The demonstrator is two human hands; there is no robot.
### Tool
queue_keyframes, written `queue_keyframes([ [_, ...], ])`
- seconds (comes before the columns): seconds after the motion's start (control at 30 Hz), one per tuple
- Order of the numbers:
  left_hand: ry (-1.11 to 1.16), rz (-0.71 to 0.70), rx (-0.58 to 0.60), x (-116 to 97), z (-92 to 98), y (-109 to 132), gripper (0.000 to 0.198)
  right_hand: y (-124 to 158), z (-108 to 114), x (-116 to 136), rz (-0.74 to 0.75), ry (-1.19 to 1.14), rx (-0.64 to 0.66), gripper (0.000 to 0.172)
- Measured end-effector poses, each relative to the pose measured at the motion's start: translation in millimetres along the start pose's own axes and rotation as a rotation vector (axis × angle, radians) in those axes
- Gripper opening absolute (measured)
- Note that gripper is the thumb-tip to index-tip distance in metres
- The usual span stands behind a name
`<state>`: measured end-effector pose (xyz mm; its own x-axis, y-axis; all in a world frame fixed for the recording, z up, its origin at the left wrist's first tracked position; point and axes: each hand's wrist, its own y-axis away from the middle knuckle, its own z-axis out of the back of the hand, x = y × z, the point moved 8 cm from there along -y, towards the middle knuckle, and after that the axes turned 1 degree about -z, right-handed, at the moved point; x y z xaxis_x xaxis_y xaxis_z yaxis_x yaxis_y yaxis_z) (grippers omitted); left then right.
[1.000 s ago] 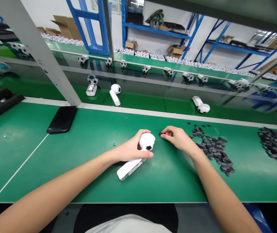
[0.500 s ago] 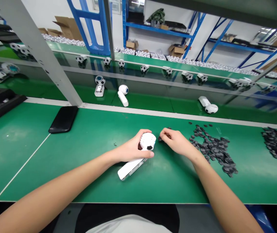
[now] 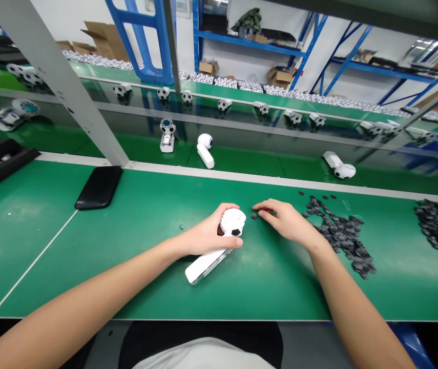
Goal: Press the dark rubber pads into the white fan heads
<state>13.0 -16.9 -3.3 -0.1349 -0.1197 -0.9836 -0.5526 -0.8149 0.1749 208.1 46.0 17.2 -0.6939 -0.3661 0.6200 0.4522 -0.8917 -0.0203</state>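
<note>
- Well left of the ball-headed device (image 3: 231, 219), a black pad (image 3: 99, 188).
- My left hand (image 3: 208, 237) clasps the device's ball between thumb and fingers, over the table (image 3: 157, 287).
- Just right of the device: one black piece (image 3: 254, 216), then my right hand (image 3: 283, 220), fingers curled; I cannot tell whether they pinch anything.
- Farther right of the device: scattered black pieces (image 3: 342, 237).

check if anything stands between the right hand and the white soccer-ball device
Only a small black piece, lying near the right hand's fingertips, shows in the gap to the white soccer-ball device. It looks flat, so likely little obstacle. The left hand wraps the device from its left side.
</note>
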Motion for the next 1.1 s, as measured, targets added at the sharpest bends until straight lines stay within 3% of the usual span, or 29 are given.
queue_keyframes([
  [0.17, 0.024, 0.019, 0.018, -0.6, -1.1, 0.6, 0.082, 0.7, -3.3, -0.7, 0.031, -0.014, 0.093, 0.021],
  [0.27, 0.05, 0.039, 0.005, 1.1, -0.9, 1.1, 0.08, -1.8, -3.4, 0.5, 0.055, 0.004, 0.069, 0.019],
  [0.37, 0.153, 0.072, -0.009, 3.7, -2.4, 0.2, 0.063, -6.5, -3.0, 0.3, 0.045, -0.045, -0.004, 0.022],
  [0.53, 0.379, 0.055, -0.064, -6.2, -2.8, -2.4, 0.045, -9.2, -8.0, -6.0, -0.216, -0.583, -0.118, 0.035],
  [0.67, 0.382, -0.135, -0.137, -34.2, 1.4, 6.9, 0.041, 3.6, -0.4, 27.6, -0.151, -0.82, -0.227, 0.032],
  [0.77, 0.193, -0.307, -0.198, -54.7, 2.3, 21.7, 0.055, 18.2, -0.2, 54.6, -0.081, -0.908, -0.234, 0.03],
  [0.87, -0.179, -0.414, -0.286, -65.9, 2.9, 33.2, 0.066, 26.2, -7.6, 70.5, -0.042, -0.919, -0.187, 0.029],
  [0.97, -0.423, -0.478, -0.329, -70.3, 4.9, 36.3, 0.066, 26.5, -10.9, 71.4, -0.05, -0.904, -0.183, 0.029],
  [1.1, -0.547, -0.519, -0.322, -73.5, 8.2, 35.0, 0.065, 24.5, -7.7, 68.5, -0.053, -0.885, -0.185, 0.026],
])
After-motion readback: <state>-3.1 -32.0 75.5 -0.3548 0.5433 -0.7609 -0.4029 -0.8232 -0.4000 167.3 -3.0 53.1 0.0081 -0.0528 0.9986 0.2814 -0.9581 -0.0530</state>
